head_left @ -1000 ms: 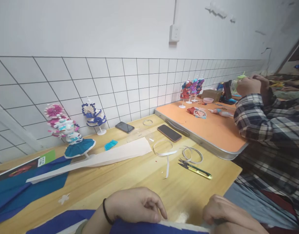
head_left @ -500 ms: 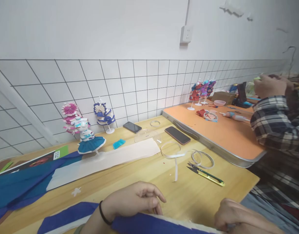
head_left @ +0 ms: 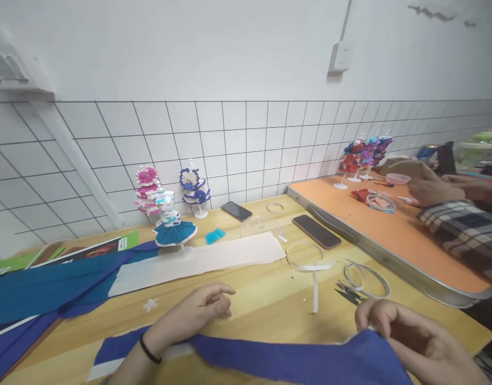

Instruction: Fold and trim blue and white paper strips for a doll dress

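A long blue fabric strip [head_left: 286, 357] with a pale edge runs along the near side of the wooden table. My right hand [head_left: 406, 331] pinches its upper edge at the right. My left hand [head_left: 201, 310], with a black band at the wrist, hovers over the strip's left part, fingers loosely curled and apart, holding nothing visible. Black-bladed snips [head_left: 348, 294] lie just behind my right hand, their handle hidden by it. A white ribbon [head_left: 315, 291] and a ribbon roll [head_left: 384, 280] rest beyond.
Dressed miniature stands, one with a teal skirt [head_left: 176, 233], are near the wall. A white cloth strip [head_left: 214, 256], teal fabric [head_left: 41, 286] and two phones, one nearer [head_left: 316, 231], lie on the table. Another person's hands [head_left: 434, 187] are over an orange table [head_left: 406, 240].
The view has turned left. My right hand has risen into view with the blue fabric, over the snips' handle. My left hand has shifted left, and the other person's hands are lower.
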The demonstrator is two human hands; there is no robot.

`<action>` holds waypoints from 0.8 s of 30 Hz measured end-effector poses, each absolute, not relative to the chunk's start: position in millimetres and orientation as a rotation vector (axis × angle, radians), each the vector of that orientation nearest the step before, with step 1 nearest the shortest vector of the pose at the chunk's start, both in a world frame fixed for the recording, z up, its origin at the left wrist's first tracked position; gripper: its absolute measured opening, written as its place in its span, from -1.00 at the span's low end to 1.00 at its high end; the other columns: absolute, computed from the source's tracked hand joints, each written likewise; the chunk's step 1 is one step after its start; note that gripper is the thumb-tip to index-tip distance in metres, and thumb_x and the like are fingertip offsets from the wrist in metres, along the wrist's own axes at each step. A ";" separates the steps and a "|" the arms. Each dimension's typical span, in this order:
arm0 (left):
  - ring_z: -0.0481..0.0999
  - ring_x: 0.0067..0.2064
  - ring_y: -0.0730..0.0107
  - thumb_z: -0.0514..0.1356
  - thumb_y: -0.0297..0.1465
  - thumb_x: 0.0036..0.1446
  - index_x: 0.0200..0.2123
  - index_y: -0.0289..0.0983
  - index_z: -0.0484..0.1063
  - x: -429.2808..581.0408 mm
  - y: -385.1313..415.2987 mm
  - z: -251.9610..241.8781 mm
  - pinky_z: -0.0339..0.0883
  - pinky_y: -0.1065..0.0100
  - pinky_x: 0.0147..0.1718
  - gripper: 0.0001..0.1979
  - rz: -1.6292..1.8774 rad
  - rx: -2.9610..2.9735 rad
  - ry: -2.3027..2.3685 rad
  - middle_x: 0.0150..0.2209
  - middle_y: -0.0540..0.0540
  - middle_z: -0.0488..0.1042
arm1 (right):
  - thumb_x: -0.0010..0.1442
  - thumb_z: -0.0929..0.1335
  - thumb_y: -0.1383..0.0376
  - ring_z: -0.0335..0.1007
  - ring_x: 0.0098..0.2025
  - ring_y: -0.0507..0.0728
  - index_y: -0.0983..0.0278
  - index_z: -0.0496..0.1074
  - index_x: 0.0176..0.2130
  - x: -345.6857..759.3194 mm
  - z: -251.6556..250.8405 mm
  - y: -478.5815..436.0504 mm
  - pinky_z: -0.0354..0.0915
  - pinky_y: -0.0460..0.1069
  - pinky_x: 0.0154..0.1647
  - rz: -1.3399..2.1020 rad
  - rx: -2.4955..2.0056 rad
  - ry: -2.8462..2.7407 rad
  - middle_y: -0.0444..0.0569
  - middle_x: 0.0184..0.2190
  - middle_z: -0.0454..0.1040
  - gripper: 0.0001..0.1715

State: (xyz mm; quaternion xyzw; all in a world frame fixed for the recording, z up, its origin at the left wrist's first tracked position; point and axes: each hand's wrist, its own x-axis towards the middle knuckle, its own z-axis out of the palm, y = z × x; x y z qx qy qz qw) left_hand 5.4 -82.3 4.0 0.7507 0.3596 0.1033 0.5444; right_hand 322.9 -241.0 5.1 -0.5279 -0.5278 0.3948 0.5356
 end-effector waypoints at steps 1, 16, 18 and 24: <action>0.41 -0.21 0.35 -0.01 -0.06 0.14 -0.04 -0.30 0.29 0.0 -78.4 3.3 0.21 0.32 -0.15 -0.51 0.256 1.793 0.868 -0.29 -0.11 0.48 | 0.07 0.36 0.15 0.32 -0.45 0.10 0.19 0.34 -0.51 324.1 5.4 -233.1 0.31 -0.08 -0.47 0.944 -1.258 -1.233 -0.08 -0.47 0.39 -0.78; 0.42 -0.31 0.33 0.36 -0.24 -0.36 -0.22 -0.21 0.45 -39.6 -70.2 -1.1 0.23 0.41 -0.39 -0.49 -0.032 1.969 1.133 -0.34 0.00 0.46 | -0.15 0.47 0.09 0.09 -0.59 -0.03 0.27 0.38 -0.49 331.0 -25.8 -145.2 0.12 -0.17 -0.57 1.073 -1.603 -0.844 -0.21 -0.64 0.26 -0.66; 0.41 -0.35 0.34 0.34 -0.29 -0.32 -0.31 -0.20 0.48 -41.8 -72.3 -2.6 0.19 0.45 -0.46 -0.62 -0.059 2.041 1.184 -0.40 0.03 0.45 | -0.09 0.43 0.01 0.05 -0.61 -0.03 0.26 0.34 -0.51 330.1 -25.5 -142.7 0.08 -0.15 -0.59 1.047 -1.660 -0.885 -0.22 -0.67 0.22 -0.61; 0.38 -0.39 0.45 0.17 -0.39 -0.08 -0.51 -0.23 0.49 -42.6 -72.1 -4.9 0.13 0.50 -0.48 -0.90 0.006 2.111 1.084 -0.48 0.04 0.44 | -0.10 0.41 -0.03 0.04 -0.63 -0.02 0.24 0.24 -0.63 329.6 -27.1 -142.9 0.06 -0.13 -0.60 1.069 -1.775 -0.860 -0.20 -0.70 0.20 -0.54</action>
